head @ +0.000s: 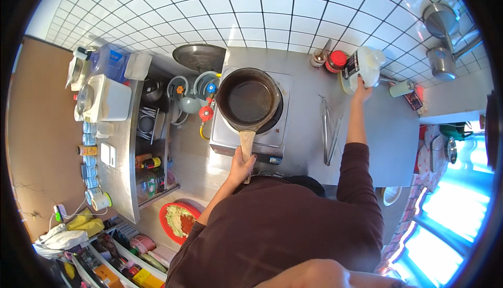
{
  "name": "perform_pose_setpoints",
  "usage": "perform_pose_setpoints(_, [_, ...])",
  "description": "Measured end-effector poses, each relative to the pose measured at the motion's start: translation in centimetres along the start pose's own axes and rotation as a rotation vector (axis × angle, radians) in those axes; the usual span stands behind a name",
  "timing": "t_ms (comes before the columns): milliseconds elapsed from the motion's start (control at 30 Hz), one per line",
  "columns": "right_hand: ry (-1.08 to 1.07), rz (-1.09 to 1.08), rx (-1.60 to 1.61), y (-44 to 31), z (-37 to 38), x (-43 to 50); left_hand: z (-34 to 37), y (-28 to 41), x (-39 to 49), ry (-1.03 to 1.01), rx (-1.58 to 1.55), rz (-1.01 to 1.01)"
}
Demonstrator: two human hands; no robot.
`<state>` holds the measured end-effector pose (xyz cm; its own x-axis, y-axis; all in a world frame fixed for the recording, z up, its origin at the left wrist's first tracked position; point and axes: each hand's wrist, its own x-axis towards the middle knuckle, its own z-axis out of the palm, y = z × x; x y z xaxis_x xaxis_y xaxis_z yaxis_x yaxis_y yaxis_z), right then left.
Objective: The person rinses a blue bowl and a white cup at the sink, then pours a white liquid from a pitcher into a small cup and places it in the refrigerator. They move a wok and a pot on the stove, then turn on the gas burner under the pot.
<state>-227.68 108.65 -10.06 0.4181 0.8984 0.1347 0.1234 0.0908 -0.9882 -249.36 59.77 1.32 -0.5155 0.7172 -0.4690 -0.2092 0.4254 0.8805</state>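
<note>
My left hand [241,166] is closed around the wooden handle of a deep dark frying pan [248,99]. The pan is over the single-burner stove [286,91], off-centre to the left of its dark burner ring. I cannot tell whether the pan touches the burner. Its inside is dark, with a shine on the bottom. At the back right of the steel counter, my right hand [363,90] grips a translucent white plastic jug [367,62] with a black label. Left of the jug, a red-lidded jar [336,60] stands beside a small glass jar [318,58] with a utensil in it.
Metal tongs [327,130] lie on the counter between stove and right arm. Gas cylinders [188,95] with a red regulator [206,113] stand left of the stove. A red basin [164,225] of shredded food sits low left. Steel ladles [441,62] hang at right.
</note>
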Motion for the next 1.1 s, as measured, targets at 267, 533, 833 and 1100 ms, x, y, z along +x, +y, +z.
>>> perform_pose_setpoints(267, [-0.081, 0.08, 0.347, -2.0, -0.5, -0.9, -2.8, 2.9, -1.1, -0.145, -0.108, -0.049])
perform_pose_setpoints(533, [-0.214, -0.156, 0.181, -10.5, -4.7, -1.5, -4.0, 2.9, -0.5, -0.249, 0.005, 0.075])
perform_pose_setpoints(833, [-0.28, -0.088, 0.154, -16.4, -10.4, -10.7, -15.2, -0.5, 8.1, 0.094, 0.64, 0.305])
perform_pose_setpoints(1100, [-0.106, 0.202, 0.047, -13.1, -16.4, -29.0, -23.5, -3.2, 32.4, 0.177, 1.09, 0.364])
